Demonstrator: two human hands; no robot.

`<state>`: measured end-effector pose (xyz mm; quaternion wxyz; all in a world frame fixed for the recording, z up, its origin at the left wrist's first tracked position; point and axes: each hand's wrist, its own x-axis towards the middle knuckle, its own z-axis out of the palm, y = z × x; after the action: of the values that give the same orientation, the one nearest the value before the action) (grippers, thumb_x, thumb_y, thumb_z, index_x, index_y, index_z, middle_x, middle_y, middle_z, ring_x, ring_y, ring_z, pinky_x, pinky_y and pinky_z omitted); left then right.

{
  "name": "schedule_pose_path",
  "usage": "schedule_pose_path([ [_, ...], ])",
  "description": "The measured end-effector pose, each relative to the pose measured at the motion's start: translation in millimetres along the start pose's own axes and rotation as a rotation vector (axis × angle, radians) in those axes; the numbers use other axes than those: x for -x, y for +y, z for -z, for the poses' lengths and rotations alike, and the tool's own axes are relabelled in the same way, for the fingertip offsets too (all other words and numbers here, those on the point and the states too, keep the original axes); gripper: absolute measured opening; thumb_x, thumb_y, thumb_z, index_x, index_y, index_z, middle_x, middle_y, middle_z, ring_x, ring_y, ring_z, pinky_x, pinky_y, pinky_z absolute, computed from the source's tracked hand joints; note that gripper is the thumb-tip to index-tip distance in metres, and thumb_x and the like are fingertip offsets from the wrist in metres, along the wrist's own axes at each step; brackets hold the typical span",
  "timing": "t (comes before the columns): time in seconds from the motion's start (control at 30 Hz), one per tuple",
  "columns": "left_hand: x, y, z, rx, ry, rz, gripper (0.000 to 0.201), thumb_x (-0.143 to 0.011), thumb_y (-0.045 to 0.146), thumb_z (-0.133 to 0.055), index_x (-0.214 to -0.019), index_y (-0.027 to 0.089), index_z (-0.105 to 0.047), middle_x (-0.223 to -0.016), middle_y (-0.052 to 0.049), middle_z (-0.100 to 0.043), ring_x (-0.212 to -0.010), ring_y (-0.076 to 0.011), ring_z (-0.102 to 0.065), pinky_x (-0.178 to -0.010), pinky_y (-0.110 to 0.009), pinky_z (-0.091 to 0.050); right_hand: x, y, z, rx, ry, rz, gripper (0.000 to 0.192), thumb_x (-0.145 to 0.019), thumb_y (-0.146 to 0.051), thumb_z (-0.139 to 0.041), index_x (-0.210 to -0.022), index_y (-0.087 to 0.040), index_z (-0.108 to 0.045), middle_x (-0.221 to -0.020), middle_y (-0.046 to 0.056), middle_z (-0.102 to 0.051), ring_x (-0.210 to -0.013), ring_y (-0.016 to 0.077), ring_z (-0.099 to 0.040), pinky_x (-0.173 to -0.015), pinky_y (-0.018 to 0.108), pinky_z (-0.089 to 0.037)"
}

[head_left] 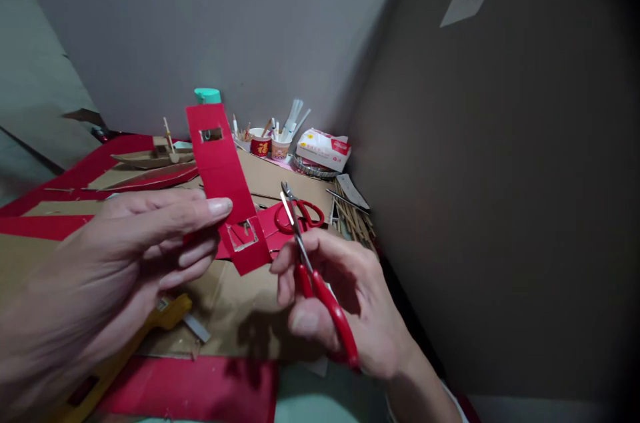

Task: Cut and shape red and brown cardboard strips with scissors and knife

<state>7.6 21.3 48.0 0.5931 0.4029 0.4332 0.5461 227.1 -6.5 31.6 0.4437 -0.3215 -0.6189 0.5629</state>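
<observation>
- Red card strip [223, 176], with a window cut near each end, is held above the worktop [235, 316], pinched near its lower end by the left hand [115, 256], whose grip is closed on it.
- Right hand [345, 303] has its grip shut round small red-handled scissors [310, 263], blades nearly closed, tips just beside the lower window.
- Judged step: trimming that lower window; next, tips must enter the cut squarely.
- Open room lies right of the strip; larger scissors [300, 213] and a cup [260, 143] sit behind.

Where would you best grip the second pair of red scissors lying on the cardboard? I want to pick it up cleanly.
By its red loop handles, from above: they face up and lie free on the cardboard, while the blade end is hidden behind the held scissors.
</observation>
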Motion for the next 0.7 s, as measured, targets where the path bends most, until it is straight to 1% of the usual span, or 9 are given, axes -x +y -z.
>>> schedule_pose_path([
  [0.1, -0.5, 0.6, 4.8, 0.009, 0.008, -0.029, 0.034, -0.067, 0.028, -0.094, -0.054, 0.021, -0.063, -0.053, 0.005, -0.049, -0.044, -0.0064, -0.043, -0.034, -0.013, -0.042, 2.8, -0.7, -1.3, 0.021, -0.090, -0.075, 0.046, -0.072, -0.058, -0.091, -0.089, -0.022, -0.069, -0.072, 0.000, -0.066, -0.058, 0.0129, -0.054, -0.049, 0.024, -0.043],
  [0.17, 0.4, -0.8, 6.2, 0.014, 0.023, -0.033, 0.035, -0.069, 0.027, -0.092, -0.053, 0.020, -0.062, -0.050, 0.006, -0.048, -0.041, -0.0055, -0.043, -0.031, -0.011, -0.040, 3.5, 0.2, -2.9, 0.005, -0.119, -0.110, 0.048, -0.070, -0.060, -0.091, -0.088, -0.022, -0.069, -0.070, -0.001, -0.065, -0.058, 0.0131, -0.053, -0.051, 0.024, -0.043],
  [0.3, 4.0, -3.9, 3.2, 0.022, 0.007, -0.015, 0.036, -0.067, 0.028, -0.093, -0.054, 0.020, -0.061, -0.049, 0.007, -0.046, -0.039, -0.0057, -0.043, -0.029, -0.013, -0.042, 5.3, 1.1, -3.6, -0.021, -0.142, -0.147, 0.041, -0.072, -0.050, -0.093, -0.090, -0.022, -0.070, -0.073, -0.001, -0.067, -0.061, 0.0139, -0.056, -0.057, 0.025, -0.046],
  [0.37, 5.6, -3.6, 0.3, 0.039, 0.014, -0.009, 0.037, -0.069, 0.027, -0.093, -0.053, 0.021, -0.060, -0.048, 0.008, -0.044, -0.039, -0.0058, -0.042, -0.030, -0.013, -0.042, 6.1, 0.7, -3.3, 0.008, -0.157, -0.140, 0.037, -0.074, -0.045, -0.092, -0.092, -0.022, -0.070, -0.073, -0.001, -0.066, -0.060, 0.0131, -0.055, -0.056, 0.024, -0.044],
  [0.47, 5.6, -1.4, -2.7, 0.055, 0.022, -0.016, 0.037, -0.070, 0.026, -0.093, -0.053, 0.021, -0.060, -0.048, 0.008, -0.044, -0.039, -0.0056, -0.042, -0.030, -0.012, -0.041, 5.4, 0.7, -3.5, 0.037, -0.159, -0.119, 0.038, -0.072, -0.046, -0.093, -0.087, -0.022, -0.069, -0.065, -0.004, -0.058, -0.054, 0.0108, -0.045, -0.049, 0.023, -0.036],
  [0.5, 4.9, -0.7, -3.0, 0.054, 0.018, -0.021, 0.035, -0.070, 0.027, -0.093, -0.054, 0.021, -0.062, -0.048, 0.008, -0.046, -0.039, -0.0055, -0.042, -0.030, -0.011, -0.041, 4.6, 1.2, -3.6, 0.032, -0.146, -0.114, 0.039, -0.070, -0.046, -0.094, -0.085, -0.022, -0.068, -0.063, -0.005, -0.055, -0.053, 0.0105, -0.043, -0.048, 0.023, -0.035],
  [0.57, 3.8, -0.2, -2.9, 0.050, 0.027, -0.029, 0.025, -0.072, 0.028, -0.092, -0.062, 0.021, -0.070, -0.054, 0.006, -0.054, -0.043, -0.0055, -0.046, -0.035, -0.011, -0.046, 2.8, 2.7, -3.3, 0.018, -0.131, -0.112, 0.041, -0.069, -0.048, -0.095, -0.083, -0.022, -0.067, -0.062, -0.005, -0.054, -0.053, 0.0107, -0.044, -0.049, 0.023, -0.037],
  [0.63, 3.8, -0.7, -2.1, 0.052, 0.050, -0.028, 0.015, -0.074, 0.028, -0.091, -0.072, 0.022, -0.078, -0.063, 0.003, -0.064, -0.052, -0.0080, -0.057, -0.043, -0.013, -0.054, 1.0, 4.7, -2.3, 0.005, -0.129, -0.104, 0.043, -0.068, -0.050, -0.096, -0.084, -0.021, -0.068, -0.063, -0.005, -0.056, -0.054, 0.0111, -0.046, -0.050, 0.023, -0.039],
  [0.7, 4.7, -1.9, -1.2, 0.062, 0.064, -0.016, 0.014, -0.069, 0.028, -0.093, -0.076, 0.024, -0.081, -0.074, 0.001, -0.071, -0.064, -0.0119, -0.066, -0.049, -0.017, -0.060, -0.3, 6.3, -0.9, 0.018, -0.131, -0.098, 0.045, -0.067, -0.051, -0.097, -0.087, -0.020, -0.070, -0.063, -0.004, -0.058, -0.054, 0.0109, -0.047, -0.050, 0.023, -0.040],
])
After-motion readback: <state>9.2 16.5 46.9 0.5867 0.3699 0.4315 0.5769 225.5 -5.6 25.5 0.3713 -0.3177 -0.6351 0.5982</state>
